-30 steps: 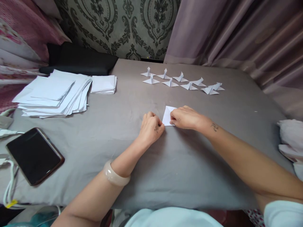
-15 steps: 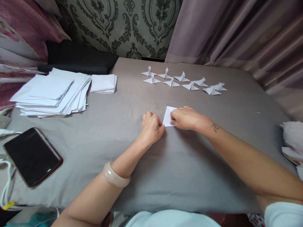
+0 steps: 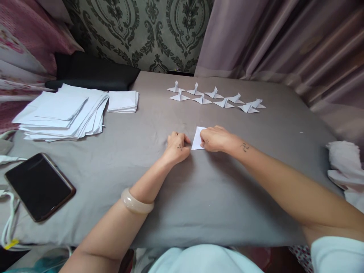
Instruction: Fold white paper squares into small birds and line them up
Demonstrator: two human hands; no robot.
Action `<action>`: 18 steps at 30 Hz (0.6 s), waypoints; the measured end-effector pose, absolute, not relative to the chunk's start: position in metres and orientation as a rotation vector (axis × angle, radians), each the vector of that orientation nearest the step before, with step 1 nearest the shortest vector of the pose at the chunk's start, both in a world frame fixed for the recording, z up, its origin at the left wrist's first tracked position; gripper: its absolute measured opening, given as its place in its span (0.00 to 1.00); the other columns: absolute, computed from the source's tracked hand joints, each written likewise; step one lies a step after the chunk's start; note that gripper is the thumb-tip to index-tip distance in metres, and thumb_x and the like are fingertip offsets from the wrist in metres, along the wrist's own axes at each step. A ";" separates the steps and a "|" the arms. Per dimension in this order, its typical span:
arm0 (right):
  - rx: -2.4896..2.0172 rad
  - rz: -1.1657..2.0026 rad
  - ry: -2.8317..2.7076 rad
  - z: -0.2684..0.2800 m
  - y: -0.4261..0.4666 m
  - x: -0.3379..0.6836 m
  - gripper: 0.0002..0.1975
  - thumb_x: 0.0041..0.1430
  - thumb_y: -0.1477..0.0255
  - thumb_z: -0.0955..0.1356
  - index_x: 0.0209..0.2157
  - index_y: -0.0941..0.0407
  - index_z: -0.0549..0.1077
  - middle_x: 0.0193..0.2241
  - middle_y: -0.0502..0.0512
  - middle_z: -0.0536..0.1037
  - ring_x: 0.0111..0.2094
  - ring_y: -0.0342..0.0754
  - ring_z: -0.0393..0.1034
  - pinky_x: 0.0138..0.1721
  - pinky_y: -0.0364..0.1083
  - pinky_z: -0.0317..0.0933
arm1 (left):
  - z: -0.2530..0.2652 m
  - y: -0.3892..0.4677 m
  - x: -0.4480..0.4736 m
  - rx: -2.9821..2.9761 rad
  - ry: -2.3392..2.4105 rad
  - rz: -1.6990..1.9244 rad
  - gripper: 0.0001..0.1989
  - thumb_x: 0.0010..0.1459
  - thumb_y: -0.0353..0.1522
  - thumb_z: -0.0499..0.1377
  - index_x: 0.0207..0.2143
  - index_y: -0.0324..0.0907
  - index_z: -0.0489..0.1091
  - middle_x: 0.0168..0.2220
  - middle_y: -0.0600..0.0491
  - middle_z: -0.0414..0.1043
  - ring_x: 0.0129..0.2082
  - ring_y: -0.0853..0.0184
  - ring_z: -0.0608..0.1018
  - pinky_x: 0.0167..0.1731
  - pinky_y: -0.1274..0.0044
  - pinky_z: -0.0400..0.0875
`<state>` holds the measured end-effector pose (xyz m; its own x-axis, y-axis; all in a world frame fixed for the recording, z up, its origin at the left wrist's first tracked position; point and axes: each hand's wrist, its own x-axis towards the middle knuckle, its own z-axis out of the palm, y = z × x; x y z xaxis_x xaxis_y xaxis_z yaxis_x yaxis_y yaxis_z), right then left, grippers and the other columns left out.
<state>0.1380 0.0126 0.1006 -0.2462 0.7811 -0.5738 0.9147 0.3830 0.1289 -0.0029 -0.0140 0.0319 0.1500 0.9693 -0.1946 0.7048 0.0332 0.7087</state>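
A small white sheet of paper (image 3: 196,139) lies flat on the grey cloth in front of me, its right part covered by my right hand (image 3: 214,139). The fingers of that hand are curled into a closed shape and press down on the paper. Just left of the sheet, a small gap away from its edge, rests my left hand (image 3: 178,147). Its fingers are loosely bent, with thumb and index finger apart and nothing between them. Beyond both hands, several folded paper birds (image 3: 202,99) stand in two rows.
At the left lie a large stack of white paper (image 3: 62,110) and a smaller stack of cut sheets (image 3: 122,101). A dark tablet (image 3: 40,187) and white cables (image 3: 10,223) are near left. Crumpled white cloth (image 3: 344,161) sits at the right edge, and a black cushion-like thing (image 3: 93,72) at the back.
My left hand has come off the paper's left corner, its thumb and index finger now apart. The right hand stays pressed on the paper. The whole view has shifted slightly.
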 end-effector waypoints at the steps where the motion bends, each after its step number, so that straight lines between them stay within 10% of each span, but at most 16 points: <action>1: 1.452 -0.310 2.085 0.101 0.013 0.138 0.11 0.58 0.76 0.65 0.39 0.60 0.77 0.37 0.64 0.80 0.40 0.54 0.74 0.37 0.48 0.59 | 0.032 -0.015 -0.004 1.733 1.599 0.527 0.13 0.48 0.20 0.55 0.34 0.41 0.71 0.38 0.49 0.67 0.41 0.63 0.70 0.41 0.72 0.68; 7: 1.492 -0.322 2.076 0.096 0.016 0.138 0.13 0.55 0.77 0.66 0.42 0.59 0.76 0.36 0.62 0.80 0.40 0.53 0.74 0.39 0.47 0.61 | 0.021 -0.022 0.001 2.050 1.135 0.878 0.16 0.54 0.20 0.49 0.37 0.41 0.73 0.38 0.51 0.74 0.37 0.69 0.75 0.42 0.76 0.71; 18: 1.582 -0.436 2.180 0.102 0.014 0.147 0.10 0.51 0.77 0.67 0.36 0.57 0.77 0.36 0.60 0.80 0.39 0.55 0.74 0.37 0.48 0.62 | 0.016 -0.031 0.006 2.677 1.006 0.418 0.18 0.58 0.20 0.47 0.43 0.35 0.73 0.43 0.45 0.72 0.42 0.60 0.71 0.43 0.70 0.72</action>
